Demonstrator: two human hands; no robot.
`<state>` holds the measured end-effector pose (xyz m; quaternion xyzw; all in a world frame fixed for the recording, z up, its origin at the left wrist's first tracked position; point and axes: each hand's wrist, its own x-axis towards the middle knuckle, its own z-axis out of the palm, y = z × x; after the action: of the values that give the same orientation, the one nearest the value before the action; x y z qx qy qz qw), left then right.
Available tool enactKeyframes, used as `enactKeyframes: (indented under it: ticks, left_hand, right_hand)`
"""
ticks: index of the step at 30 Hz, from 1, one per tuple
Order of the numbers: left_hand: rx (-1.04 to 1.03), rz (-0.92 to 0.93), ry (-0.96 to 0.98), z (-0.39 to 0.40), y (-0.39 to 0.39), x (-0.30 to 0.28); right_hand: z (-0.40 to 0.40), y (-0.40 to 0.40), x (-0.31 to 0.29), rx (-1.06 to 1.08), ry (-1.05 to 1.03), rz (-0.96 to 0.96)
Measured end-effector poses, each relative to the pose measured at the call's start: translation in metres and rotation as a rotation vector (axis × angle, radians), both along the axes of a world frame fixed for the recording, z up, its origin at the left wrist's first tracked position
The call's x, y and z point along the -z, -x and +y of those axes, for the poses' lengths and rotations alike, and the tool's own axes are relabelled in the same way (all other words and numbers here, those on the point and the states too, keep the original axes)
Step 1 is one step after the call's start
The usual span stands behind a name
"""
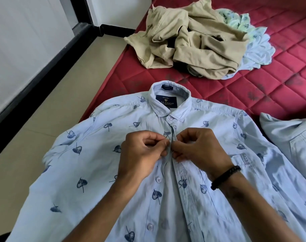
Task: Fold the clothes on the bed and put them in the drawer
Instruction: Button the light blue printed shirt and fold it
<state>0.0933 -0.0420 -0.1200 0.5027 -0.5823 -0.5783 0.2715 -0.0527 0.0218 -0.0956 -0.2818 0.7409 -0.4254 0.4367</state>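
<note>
Pale blue leaf-print shirt (96,154) lies front-up on the red quilted bed (253,81), collar away from the person. Both hands pinch its placket below the collar: left hand (141,154) on one edge, right hand (199,147) on the other, probably at a button. Crumpled khaki trousers (183,41) lie beyond.

the navy neck label (166,101) inside the shirt (89,137) collar reads "ginger"; smaller lines are illegible.
</note>
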Motion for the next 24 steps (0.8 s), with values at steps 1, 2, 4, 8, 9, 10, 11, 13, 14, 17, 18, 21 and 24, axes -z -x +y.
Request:
enactKeyframes:
  ticks: [1, 2, 4, 8, 9, 10, 11, 13, 14, 17, 18, 21, 24]
  left_hand:
    - [-0.006, -0.006, -0.01, 0.0, 0.0, 0.001]
    - [-0.012, -0.016, -0.01, -0.001, -0.001, 0.002]
    - [-0.021, -0.046, 0.04, 0.0, -0.001, 0.003]
    - [0.008, -0.142, 0.27, 0.005, 0.0, 0.002]
    - [0.015, -0.145, 0.284, 0.006, 0.001, 0.002]
    - [0.016, -0.143, 0.289, 0.006, 0.002, 0.002]
    - [0.011, -0.137, 0.283, 0.007, 0.002, 0.003]
    - [-0.008, -0.115, 0.228, 0.006, 0.001, 0.003]
    - [-0.015, -0.095, 0.182, 0.005, 0.001, 0.004]
    - [-0.014, -0.016, 0.031, 0.002, 0.001, 0.008]
    - [-0.013, 0.001, -0.003, 0.001, 0.002, 0.009]
    - [-0.024, 0.008, -0.03, 0.001, 0.001, 0.011]
    - [-0.041, 0.018, -0.058, 0.001, 0.0, 0.012]
  right_hand:
    - [0.0, 0.0, 0.001, -0.002, 0.004, -0.009]
    - [-0.001, -0.001, 0.002, -0.003, 0.006, -0.019]
    - [-0.001, 0.001, 0.002, -0.006, 0.017, -0.043]
    - [-0.001, 0.002, 0.002, -0.046, 0.053, -0.004]
    - [-0.001, 0.001, 0.003, -0.06, 0.057, 0.036]
    - [0.0, 0.0, 0.005, -0.069, 0.056, 0.071]
    - [0.001, 0.0, 0.007, -0.071, 0.055, 0.092]
    - [0.002, 0.002, 0.009, -0.069, 0.057, 0.087]
    - [0.002, 0.003, 0.01, -0.07, 0.061, 0.072]
    - [0.003, 0.004, 0.01, -0.067, 0.073, 0.006]
    - [0.003, 0.004, 0.01, -0.064, 0.066, -0.023]
    - [0.003, 0.008, 0.008, -0.07, 0.023, -0.178]
    - [0.004, 0.013, 0.007, -0.051, 0.006, -0.35]
